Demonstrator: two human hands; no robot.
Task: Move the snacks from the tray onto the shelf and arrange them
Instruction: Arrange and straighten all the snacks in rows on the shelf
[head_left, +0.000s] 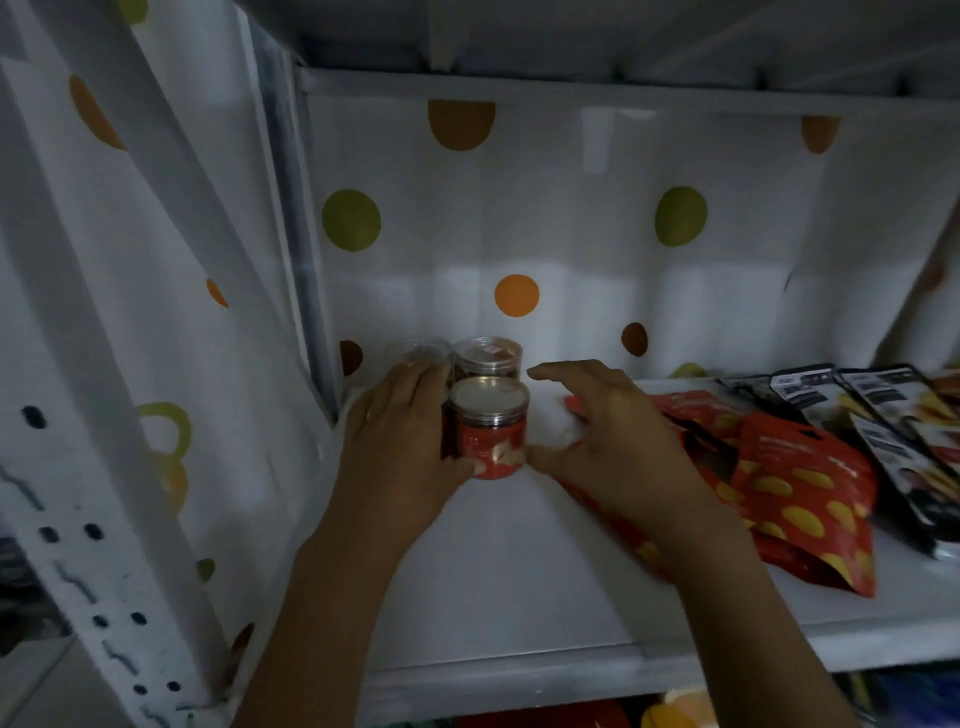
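Snack jar (488, 431), red-labelled, stands near the shelf's (519, 597) back left corner. The left hand (400, 441) grips its side and hides what lies beyond. The right hand (608, 441) has its fingers (571, 371) released and spread, thumb at the jar's base. Two blurred clear-lidded jars (488, 356) stand behind it. To the right lie red pouches (800, 493) and black packets (893, 410), cut off.

a white cloth with orange, green and brown dots (571, 234) covers the back wall. a matching dotted curtain (156, 249) hangs at left, beside a white perforated metal post (78, 556).
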